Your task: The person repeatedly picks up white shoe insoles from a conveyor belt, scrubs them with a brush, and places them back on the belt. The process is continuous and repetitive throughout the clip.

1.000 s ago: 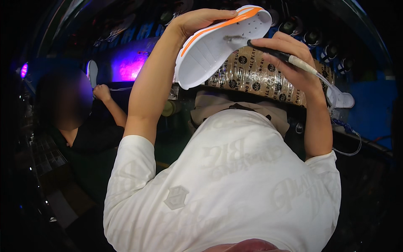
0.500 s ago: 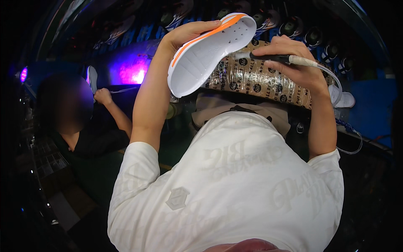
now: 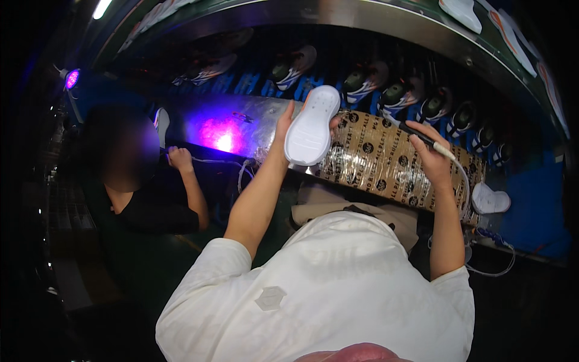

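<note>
A white shoe sole (image 3: 310, 136) with an orange stripe on its edge stands out in front of me, its hollow inner face turned toward me. My left hand (image 3: 285, 128) is closed round it from behind, thumb at the left edge and fingertips at the right. My right hand (image 3: 431, 158) grips a slim brush (image 3: 416, 133) with a black handle, from which a white hose runs down beside my forearm. The brush tip points up and left, apart from the sole, over a bench part wrapped in brown printed paper and clear film (image 3: 374, 160).
Beyond the bench, several shoes (image 3: 395, 96) stand in a row on blue holders. Above them runs a curved metal ledge (image 3: 362, 15) with soles at its ends. Another white sole (image 3: 491, 199) lies at right. A co-worker (image 3: 163, 193) sits at left near a purple glow (image 3: 223, 139).
My view has tilted up, showing the ledge. The sole has turned more upright and toward me. My right hand and the brush have drawn away from it to the right.
</note>
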{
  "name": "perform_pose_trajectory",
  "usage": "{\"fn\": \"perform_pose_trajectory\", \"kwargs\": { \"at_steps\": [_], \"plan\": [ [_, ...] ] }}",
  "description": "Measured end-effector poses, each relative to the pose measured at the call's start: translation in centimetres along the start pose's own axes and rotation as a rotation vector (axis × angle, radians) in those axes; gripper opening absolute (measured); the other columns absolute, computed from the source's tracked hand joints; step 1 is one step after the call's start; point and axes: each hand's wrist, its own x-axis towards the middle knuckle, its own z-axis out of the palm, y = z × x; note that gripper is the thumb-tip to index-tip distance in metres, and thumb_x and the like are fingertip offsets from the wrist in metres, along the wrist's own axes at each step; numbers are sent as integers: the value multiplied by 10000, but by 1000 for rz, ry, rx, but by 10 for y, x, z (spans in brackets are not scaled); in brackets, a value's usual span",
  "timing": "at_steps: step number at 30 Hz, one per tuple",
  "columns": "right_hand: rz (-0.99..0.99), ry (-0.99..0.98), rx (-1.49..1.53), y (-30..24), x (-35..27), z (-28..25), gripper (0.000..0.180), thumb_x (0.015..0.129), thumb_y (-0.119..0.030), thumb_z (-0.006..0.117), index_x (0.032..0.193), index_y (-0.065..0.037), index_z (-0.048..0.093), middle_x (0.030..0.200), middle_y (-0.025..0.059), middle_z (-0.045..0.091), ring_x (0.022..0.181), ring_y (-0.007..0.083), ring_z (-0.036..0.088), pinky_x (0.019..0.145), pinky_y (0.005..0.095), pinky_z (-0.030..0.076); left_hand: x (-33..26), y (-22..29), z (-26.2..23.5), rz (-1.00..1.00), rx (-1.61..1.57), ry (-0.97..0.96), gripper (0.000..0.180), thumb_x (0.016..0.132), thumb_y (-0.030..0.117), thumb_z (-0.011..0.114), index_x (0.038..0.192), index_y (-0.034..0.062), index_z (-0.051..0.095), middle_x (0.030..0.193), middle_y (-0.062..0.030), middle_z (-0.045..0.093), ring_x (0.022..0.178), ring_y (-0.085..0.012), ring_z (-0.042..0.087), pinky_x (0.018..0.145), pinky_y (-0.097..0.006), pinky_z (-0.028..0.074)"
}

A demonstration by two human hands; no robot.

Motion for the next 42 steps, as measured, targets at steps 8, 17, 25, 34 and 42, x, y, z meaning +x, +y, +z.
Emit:
{"fn": "perform_pose_trajectory", "kwargs": {
  "at_steps": [8,17,25,34,42],
  "plan": [
    [177,277,-53,104,-38,15,294,983,-156,654,1236,-19,715,1210,143,720,1092,273,663,962,364,491,-78,-68,-48,211,-270,198,829,997,650,323,1620,106,281,1580,-284,362,1402,-465,448,1014,-665,458],
    [227,266,-112,162,-66,27,325,1017,-198,622,1289,-39,701,1315,184,678,1223,327,627,1066,412,461,-36,32,103,126,174,-300,899,967,531,561,1626,53,181,1445,-426,395,1223,-593,539,835,-703,579],
    [205,264,-108,147,-65,27,317,992,-157,648,1274,-25,703,1255,169,704,1158,310,651,1018,380,479,91,182,223,696,103,-340,852,1043,641,325,1619,37,154,1590,-386,163,1455,-574,269,1142,-602,428],
    [179,305,-74,143,-63,29,280,944,-60,669,1215,-5,711,1135,161,708,1069,301,658,960,366,491,110,224,199,1320,1198,528,406,1070,247,460,1159,-107,639,1043,-200,725,828,-248,740,669,-321,607],
    [178,246,-59,134,-60,26,291,938,-49,665,1222,-4,713,1084,154,705,995,273,675,893,356,515,127,399,191,804,1382,1242,520,947,226,640,1330,-107,528,1200,-239,638,921,-295,735,613,-351,639]
  ]
}}
